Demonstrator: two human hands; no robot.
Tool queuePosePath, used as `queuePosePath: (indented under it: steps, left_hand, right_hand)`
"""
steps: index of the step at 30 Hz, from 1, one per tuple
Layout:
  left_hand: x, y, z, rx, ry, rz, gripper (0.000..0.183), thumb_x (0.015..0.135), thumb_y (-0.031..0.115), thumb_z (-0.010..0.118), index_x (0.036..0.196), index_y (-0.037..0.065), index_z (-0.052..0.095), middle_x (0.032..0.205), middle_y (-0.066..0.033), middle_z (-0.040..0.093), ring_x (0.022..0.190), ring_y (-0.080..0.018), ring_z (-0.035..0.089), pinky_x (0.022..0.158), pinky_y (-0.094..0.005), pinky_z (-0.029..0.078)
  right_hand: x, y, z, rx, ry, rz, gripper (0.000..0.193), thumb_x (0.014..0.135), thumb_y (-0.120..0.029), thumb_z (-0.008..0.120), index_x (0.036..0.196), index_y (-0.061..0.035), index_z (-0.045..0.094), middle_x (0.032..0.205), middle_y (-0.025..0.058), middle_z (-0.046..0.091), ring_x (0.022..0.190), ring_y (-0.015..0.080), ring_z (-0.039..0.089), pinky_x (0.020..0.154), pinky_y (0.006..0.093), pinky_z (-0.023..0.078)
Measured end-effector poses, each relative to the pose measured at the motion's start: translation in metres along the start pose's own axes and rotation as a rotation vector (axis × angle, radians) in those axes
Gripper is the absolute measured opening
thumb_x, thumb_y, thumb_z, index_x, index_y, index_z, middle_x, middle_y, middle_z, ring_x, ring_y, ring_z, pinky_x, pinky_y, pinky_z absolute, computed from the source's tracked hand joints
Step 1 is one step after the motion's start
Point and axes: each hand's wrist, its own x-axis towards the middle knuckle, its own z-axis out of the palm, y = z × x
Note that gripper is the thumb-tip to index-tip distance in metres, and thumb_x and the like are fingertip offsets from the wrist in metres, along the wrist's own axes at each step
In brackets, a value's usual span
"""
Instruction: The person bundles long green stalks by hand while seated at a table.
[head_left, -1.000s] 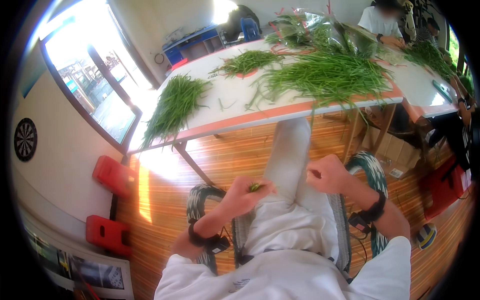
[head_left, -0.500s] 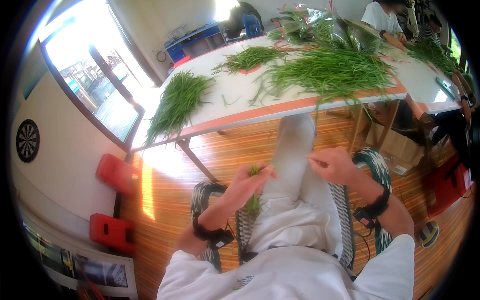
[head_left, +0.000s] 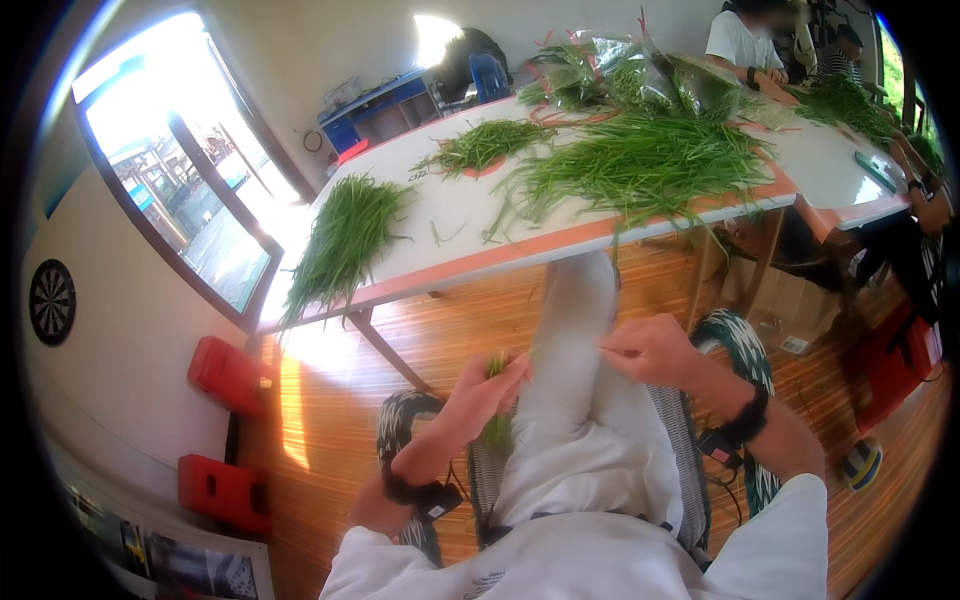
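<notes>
Above my lap, my left hand (head_left: 484, 388) is closed around a small bunch of green grass-like stalks (head_left: 497, 430). Part of the bunch shows above the fist and part hangs below it. My right hand (head_left: 658, 350) is held apart from it, over the other side of my legs, thumb and fingertips pinched together. Whatever lies in that pinch is too small to make out. Beyond my hands, a white table (head_left: 450, 205) with an orange border carries a left pile of the greens (head_left: 348, 238), a smaller pile (head_left: 488, 143) and a large heap (head_left: 645, 165).
Clear bags of greens (head_left: 640, 88) stand at the table's back. A person (head_left: 745, 45) works at the far right. Red cases (head_left: 225, 375) line the left wall; a cardboard box (head_left: 790, 300) and a ball (head_left: 862, 463) are on the floor at right. I sit in a woven armchair (head_left: 410, 410).
The whole view has shifted slightly, so the table sits lower and further left. My left fist has turned a little, its thumb drawn closer to the fingers. The right hand stays pinched.
</notes>
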Motion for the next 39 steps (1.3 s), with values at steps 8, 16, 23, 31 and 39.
queuePosePath:
  steps: [8, 16, 23, 31, 39]
  left_hand:
    - [0.002, -0.003, 0.000, 0.001, 0.012, -0.025, 0.022, 0.098, 0.019, 0.046, 0.080, 0.007, 0.049, 0.058, 0.0082, 0.031, 0.048, -0.0024, 0.026, 0.044, -0.0200, 0.019]
    - [0.002, -0.005, 0.000, -0.026, 0.018, -0.039, 0.023, 0.097, 0.019, 0.047, 0.077, 0.008, 0.047, 0.059, 0.0079, 0.032, 0.048, -0.0023, 0.027, 0.045, -0.0193, 0.020]
    - [0.001, -0.006, 0.001, -0.027, 0.038, -0.046, 0.028, 0.097, 0.022, 0.048, 0.072, 0.012, 0.040, 0.059, 0.0082, 0.031, 0.049, -0.0024, 0.027, 0.045, -0.0202, 0.020]
    - [0.005, -0.015, -0.003, 0.020, -0.012, 0.015, 0.032, 0.098, 0.024, 0.047, 0.069, 0.013, 0.039, 0.058, 0.0079, 0.030, 0.048, -0.0030, 0.025, 0.045, -0.0216, 0.020]
    - [0.002, -0.009, 0.001, 0.107, 0.018, 0.010, 0.038, 0.099, 0.028, 0.045, 0.064, 0.011, 0.042, 0.055, 0.0069, 0.031, 0.048, -0.0042, 0.024, 0.045, -0.0230, 0.019]
  right_hand:
    - [0.000, 0.002, 0.002, 0.036, 0.050, 0.062, 0.018, 0.082, -0.020, 0.061, 0.094, -0.0101, 0.070, 0.073, 0.0048, 0.064, 0.060, 0.0229, 0.060, 0.054, 0.0339, 0.048]
    - [0.001, -0.001, 0.000, 0.005, 0.037, 0.071, 0.019, 0.080, -0.019, 0.060, 0.094, -0.0097, 0.070, 0.069, 0.0046, 0.062, 0.059, 0.0244, 0.059, 0.053, 0.0349, 0.047]
    - [0.003, 0.001, -0.004, -0.282, 0.070, -0.180, 0.015, 0.081, -0.020, 0.062, 0.091, -0.0118, 0.070, 0.075, -0.0007, 0.063, 0.062, 0.0202, 0.061, 0.053, 0.0322, 0.050]
    - [0.005, 0.009, -0.015, -0.389, 0.019, -0.278, 0.021, 0.073, -0.013, 0.061, 0.094, -0.0106, 0.065, 0.074, 0.0005, 0.058, 0.064, 0.0201, 0.061, 0.053, 0.0312, 0.049]
    - [0.009, -0.002, -0.015, -0.398, 0.039, -0.225, 0.005, 0.076, -0.013, 0.060, 0.078, -0.0091, 0.058, 0.067, 0.0029, 0.052, 0.059, 0.0208, 0.057, 0.047, 0.0343, 0.045]
